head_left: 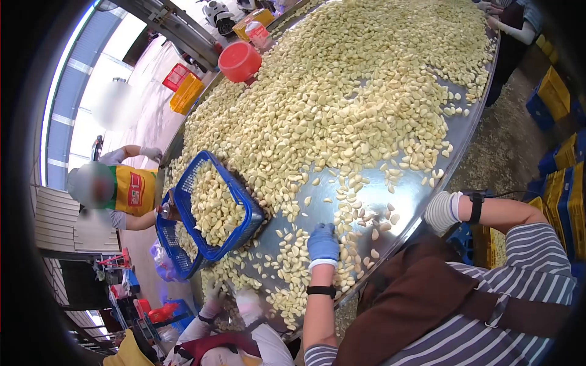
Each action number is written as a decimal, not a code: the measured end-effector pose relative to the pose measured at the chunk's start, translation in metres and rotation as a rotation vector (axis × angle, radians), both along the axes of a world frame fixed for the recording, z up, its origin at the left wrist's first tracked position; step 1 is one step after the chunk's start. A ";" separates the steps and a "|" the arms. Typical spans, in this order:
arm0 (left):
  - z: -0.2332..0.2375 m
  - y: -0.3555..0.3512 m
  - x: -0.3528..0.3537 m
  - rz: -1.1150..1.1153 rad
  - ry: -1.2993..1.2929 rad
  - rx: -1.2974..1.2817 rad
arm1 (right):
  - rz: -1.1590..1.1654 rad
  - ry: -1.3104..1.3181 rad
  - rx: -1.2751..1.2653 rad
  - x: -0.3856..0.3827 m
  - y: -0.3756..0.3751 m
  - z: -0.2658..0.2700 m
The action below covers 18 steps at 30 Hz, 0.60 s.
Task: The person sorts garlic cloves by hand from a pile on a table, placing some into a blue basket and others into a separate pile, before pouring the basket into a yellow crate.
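Note:
My left hand [323, 245], in a blue glove, is down on the metal table [317, 206] among loose peeled garlic cloves [293, 253]. Its fingers are curled together, and what lies under them is hidden. My right hand [442, 212], in a whitish ribbed glove, is at the table's near right edge, apart from the main heap. Its fingers are turned out of sight. A few browner cloves [375, 234] lie between my hands. Left of my left hand, a blue basket [249, 222] of cloves rests tilted on another blue basket [169, 236].
A large garlic heap [342, 104] spreads over the far table. A red tub [240, 61] and a bottle [259, 35] stand at its far left edge. Co-workers' gloved hands [213, 299] are at the near left; another person [137, 189] stands left. Crates [558, 195] are stacked right.

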State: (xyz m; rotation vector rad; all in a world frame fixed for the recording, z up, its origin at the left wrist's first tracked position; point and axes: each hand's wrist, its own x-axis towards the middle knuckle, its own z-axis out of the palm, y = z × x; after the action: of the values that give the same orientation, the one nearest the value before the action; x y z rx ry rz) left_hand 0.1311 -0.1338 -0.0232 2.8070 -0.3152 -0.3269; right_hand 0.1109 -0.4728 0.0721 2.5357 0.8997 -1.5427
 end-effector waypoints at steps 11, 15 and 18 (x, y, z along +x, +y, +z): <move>0.020 -0.025 0.019 0.338 0.167 0.053 | -0.329 -0.046 0.503 0.064 0.012 -0.019; 0.111 0.014 0.043 0.681 -0.350 -0.313 | -0.523 -0.650 0.542 0.144 0.004 -0.023; 0.149 0.043 0.063 0.799 -0.539 -0.351 | -0.613 -0.761 0.406 0.190 0.024 -0.063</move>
State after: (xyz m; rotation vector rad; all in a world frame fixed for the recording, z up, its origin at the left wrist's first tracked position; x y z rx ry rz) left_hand 0.1940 -0.0909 0.1257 2.3705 0.5824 0.6019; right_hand 0.3013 -0.4489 0.0094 3.4754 0.3578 -0.2924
